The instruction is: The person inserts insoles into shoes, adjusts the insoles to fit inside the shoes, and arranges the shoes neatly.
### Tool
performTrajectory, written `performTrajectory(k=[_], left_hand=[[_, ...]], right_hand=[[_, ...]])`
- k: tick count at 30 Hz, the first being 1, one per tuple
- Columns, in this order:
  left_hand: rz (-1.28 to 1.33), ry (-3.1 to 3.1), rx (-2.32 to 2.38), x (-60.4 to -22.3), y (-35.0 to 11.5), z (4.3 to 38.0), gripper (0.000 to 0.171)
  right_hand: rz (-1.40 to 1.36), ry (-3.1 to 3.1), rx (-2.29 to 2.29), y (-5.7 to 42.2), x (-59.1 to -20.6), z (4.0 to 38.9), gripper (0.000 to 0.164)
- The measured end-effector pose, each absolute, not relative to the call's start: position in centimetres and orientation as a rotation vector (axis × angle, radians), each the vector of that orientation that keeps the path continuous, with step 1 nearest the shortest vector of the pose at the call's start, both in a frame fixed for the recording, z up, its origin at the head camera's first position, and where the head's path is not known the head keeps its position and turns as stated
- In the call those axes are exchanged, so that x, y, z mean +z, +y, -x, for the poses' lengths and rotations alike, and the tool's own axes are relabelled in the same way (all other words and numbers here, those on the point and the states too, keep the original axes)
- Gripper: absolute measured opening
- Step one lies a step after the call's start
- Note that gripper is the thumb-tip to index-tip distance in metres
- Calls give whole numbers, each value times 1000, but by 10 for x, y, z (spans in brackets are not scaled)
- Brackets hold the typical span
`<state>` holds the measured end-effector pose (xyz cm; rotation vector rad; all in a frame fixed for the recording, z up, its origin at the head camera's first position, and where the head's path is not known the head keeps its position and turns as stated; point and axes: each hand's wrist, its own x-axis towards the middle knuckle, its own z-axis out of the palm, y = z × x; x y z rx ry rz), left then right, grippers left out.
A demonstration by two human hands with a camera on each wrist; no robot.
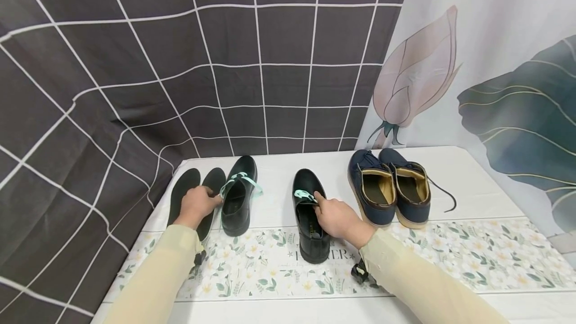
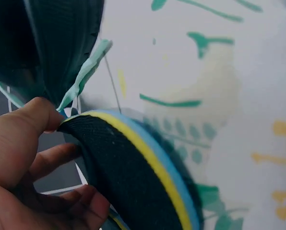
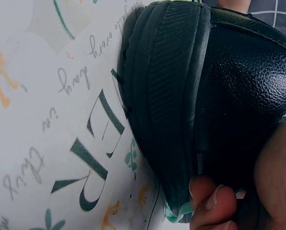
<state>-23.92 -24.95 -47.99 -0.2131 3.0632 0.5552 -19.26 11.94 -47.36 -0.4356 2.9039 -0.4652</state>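
On the left side of the table, my left hand (image 1: 198,206) pinches the edge of a dark insole (image 2: 119,163), whose rim shows yellow and blue layers in the left wrist view. A second dark insole (image 1: 182,191) lies left of it. Just right of that hand stands a black shoe (image 1: 237,224) with mint-green laces. My right hand (image 1: 340,219) grips the side of the other black shoe (image 1: 315,249), near its opening and mint-green lace (image 1: 305,194). This shoe's toe points away from me. In the right wrist view, its sole and glossy leather side (image 3: 239,96) fill the middle.
Two navy shoes with tan linings, one left (image 1: 380,216) and one right (image 1: 413,214), stand side by side at the right. A dark lace (image 1: 443,191) trails from them. Behind the white table (image 1: 279,309) hangs a dark grid-patterned cloth (image 1: 288,84).
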Motion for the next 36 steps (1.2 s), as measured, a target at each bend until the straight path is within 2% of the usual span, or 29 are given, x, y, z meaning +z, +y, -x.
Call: performTrajectory(k=[4,12,17,24,30,36], left_hand=[[279,3059,674,-477,-253,238,34],[268,3070,642,-470,-248,239,36],[170,3107,461,-469,-243,244,26],[212,3083,507,-474,-246,241,36],[285,3060,687,-476,-250,238,25],[238,3078,647,-477,-253,234,34]], right_hand=[[428,2909,-470,119,-473,192,53],[439,2903,-468,120,-473,193,53],[426,2900,-468,120,-473,193,53],[438,2895,-467,119,-472,194,53],[434,2911,-444,120,-473,194,52],[430,2893,-480,119,-473,193,52]])
